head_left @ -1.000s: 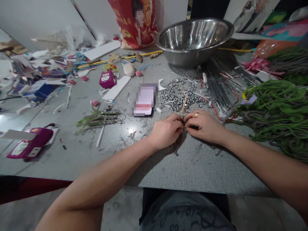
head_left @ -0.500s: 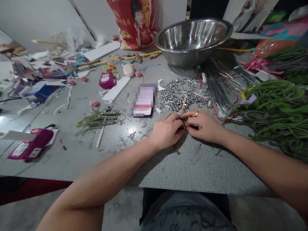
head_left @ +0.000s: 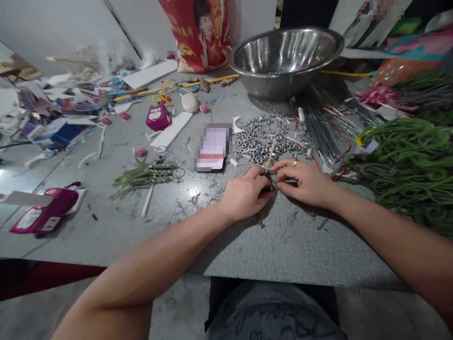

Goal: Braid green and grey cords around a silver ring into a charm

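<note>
My left hand (head_left: 247, 191) and my right hand (head_left: 300, 182) meet low over the table, fingertips almost touching. Both are closed in a pinch on a short green cord (head_left: 273, 173), most of which the fingers hide. A gold ring (head_left: 295, 162) is on a finger of my right hand. Just beyond the fingertips a thin wooden stick (head_left: 272, 150) stands upright. Behind it many small silver metal rings (head_left: 260, 137) lie loose. Left of my left hand lies a phone (head_left: 213, 146) with its screen lit.
A large steel bowl (head_left: 286, 71) stands at the back. Green and grey cords (head_left: 403, 165) are heaped at right beside thin metal rods (head_left: 318, 127). A finished-looking bundle of cords (head_left: 148, 175) lies left, with a purple device (head_left: 49, 212). Paper scraps (head_left: 53, 108) cover the far left.
My right hand has shifted slightly right, away from my left fingertips, and its fingers have spread a little. More green cord shows between the hands. My left hand stays nearly in place.
</note>
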`<state>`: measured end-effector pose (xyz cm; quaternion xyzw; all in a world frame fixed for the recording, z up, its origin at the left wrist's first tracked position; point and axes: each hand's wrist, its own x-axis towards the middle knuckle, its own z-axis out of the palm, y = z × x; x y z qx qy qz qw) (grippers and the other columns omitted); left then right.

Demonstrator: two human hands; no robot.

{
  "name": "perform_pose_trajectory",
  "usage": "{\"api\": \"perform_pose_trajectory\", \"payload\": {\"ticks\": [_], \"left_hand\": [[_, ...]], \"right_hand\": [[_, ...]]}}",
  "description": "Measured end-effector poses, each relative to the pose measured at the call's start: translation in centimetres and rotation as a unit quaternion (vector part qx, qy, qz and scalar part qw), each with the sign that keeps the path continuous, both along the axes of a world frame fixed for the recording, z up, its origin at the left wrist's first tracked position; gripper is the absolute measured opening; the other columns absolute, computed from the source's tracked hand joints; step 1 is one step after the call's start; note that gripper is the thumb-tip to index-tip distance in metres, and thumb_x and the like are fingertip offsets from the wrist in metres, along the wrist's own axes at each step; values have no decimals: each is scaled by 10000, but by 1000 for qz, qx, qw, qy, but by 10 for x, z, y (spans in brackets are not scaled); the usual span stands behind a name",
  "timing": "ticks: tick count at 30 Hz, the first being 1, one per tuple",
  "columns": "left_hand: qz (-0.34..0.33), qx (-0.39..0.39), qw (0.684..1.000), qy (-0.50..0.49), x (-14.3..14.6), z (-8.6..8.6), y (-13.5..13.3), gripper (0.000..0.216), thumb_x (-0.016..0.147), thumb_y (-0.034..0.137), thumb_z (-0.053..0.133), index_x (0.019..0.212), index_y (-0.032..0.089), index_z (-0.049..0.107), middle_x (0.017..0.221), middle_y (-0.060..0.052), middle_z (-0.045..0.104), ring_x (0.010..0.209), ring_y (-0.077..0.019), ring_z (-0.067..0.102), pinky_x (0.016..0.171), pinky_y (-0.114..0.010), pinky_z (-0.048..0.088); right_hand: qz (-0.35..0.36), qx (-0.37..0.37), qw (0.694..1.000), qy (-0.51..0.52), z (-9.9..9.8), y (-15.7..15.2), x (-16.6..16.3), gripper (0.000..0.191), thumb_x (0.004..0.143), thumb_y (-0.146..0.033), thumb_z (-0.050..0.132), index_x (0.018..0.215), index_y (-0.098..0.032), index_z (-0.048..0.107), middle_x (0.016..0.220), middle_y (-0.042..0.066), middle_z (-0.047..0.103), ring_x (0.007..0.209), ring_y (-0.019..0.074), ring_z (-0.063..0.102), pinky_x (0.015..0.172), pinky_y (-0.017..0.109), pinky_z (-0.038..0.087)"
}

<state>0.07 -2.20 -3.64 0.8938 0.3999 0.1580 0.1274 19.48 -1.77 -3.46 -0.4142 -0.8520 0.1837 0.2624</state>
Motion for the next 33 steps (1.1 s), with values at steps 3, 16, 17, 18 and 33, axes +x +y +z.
{"api": "perform_pose_trajectory", "payload": {"ticks": [3, 16, 17, 18, 33], "left_hand": [[-21, -23, 999, -17, -2, 6, 1, 202, 808, 267, 501, 950, 165, 601, 1100, -87, 553, 908, -181, 598, 733, -313, 529], [-26, -22, 999, -2, -4, 1, 5, 167, 835, 200, 477, 855, 179, 641, 1052, -60, 597, 865, -159, 618, 715, -279, 515], [-27, -25, 999, -3, -4, 1, 5, 167, 835, 198, 479, 855, 180, 644, 1052, -57, 600, 866, -159, 620, 717, -279, 514], [-26, -28, 999, -5, -3, 1, 5, 166, 835, 196, 482, 854, 180, 646, 1052, -55, 603, 870, -161, 622, 721, -281, 513], [-16, -31, 999, -25, -1, 0, 3, 141, 808, 184, 487, 818, 171, 627, 1012, -51, 616, 872, -165, 625, 736, -290, 516]], "right_hand": [[12, 4, 1000, -22, 1, 0, 0, 105, 785, -207, 523, 763, -200, 626, 992, 77, 639, 923, 199, 606, 835, 382, 468], [44, 0, 996, -83, 2, -1, -2, 133, 795, -194, 545, 762, -191, 673, 974, 70, 659, 912, 219, 587, 828, 416, 450], [44, 3, 996, -84, 2, -1, -2, 135, 797, -195, 546, 759, -194, 675, 975, 67, 661, 907, 216, 586, 825, 413, 449], [44, 5, 995, -86, 2, -1, -2, 137, 800, -199, 547, 758, -197, 677, 975, 63, 664, 901, 214, 585, 820, 410, 447], [4, 53, 998, -31, -11, -3, -10, 143, 743, -160, 533, 657, -195, 642, 977, 63, 690, 861, 228, 589, 804, 431, 426]]}}
